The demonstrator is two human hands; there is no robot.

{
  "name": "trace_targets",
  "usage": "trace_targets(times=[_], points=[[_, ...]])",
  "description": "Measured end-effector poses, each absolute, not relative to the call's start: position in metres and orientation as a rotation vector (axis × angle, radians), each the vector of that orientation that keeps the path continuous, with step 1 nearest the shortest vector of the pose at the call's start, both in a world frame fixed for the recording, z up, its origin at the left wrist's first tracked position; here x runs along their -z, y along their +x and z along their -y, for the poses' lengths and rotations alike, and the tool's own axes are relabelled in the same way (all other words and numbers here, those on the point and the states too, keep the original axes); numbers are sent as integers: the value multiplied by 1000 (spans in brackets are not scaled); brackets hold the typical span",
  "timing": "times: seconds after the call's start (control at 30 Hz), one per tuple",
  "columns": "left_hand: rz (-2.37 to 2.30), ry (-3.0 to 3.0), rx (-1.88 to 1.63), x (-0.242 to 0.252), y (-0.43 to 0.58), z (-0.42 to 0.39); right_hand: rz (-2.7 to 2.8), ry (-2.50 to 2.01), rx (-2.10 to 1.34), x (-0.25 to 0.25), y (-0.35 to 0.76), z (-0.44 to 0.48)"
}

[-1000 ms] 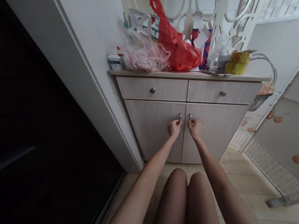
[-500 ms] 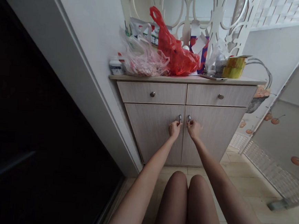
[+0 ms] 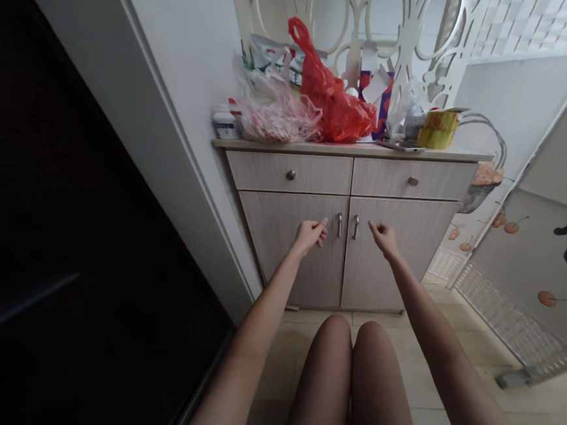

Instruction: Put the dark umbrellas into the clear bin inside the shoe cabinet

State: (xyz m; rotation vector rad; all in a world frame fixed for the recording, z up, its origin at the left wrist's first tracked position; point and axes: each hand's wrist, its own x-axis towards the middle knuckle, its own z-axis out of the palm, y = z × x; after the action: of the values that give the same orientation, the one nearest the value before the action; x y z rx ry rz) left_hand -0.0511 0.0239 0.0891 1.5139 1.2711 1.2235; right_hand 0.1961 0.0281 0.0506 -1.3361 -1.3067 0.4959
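Note:
My left hand hovers in front of the left cabinet door, just left of its metal handle. Its fingers are curled in with nothing in them, and the thumb points toward the handle. On the other side, my right hand is closed in a loose fist before the right cabinet door. It is empty and a little to the right of that door's metal handle. Neither hand touches a handle. Both doors are closed, side by side.
Above the doors are two closed drawers with round knobs. The cabinet top carries a red plastic bag, a clear bag, a white jar, a phone and yellow tape rolls. A dark door stands left.
Both hands have let go of the door handles and moved apart, the left hand leftward and the right hand rightward. The doors look closed in both frames. The view has shifted slightly.

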Motion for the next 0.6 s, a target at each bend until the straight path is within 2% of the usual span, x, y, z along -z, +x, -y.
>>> trace_targets(times=[0.23,0.43,0.6], points=[[-786,1137,-1337,-67,-63,24,1086,-898,-927,-69,198,23],[-402,975,-1191,-50,-51,29,1107,-454,-1421,-70,197,33],[-434,948,-1210,-42,-44,26,1073,-469,-1476,-53,195,27]])
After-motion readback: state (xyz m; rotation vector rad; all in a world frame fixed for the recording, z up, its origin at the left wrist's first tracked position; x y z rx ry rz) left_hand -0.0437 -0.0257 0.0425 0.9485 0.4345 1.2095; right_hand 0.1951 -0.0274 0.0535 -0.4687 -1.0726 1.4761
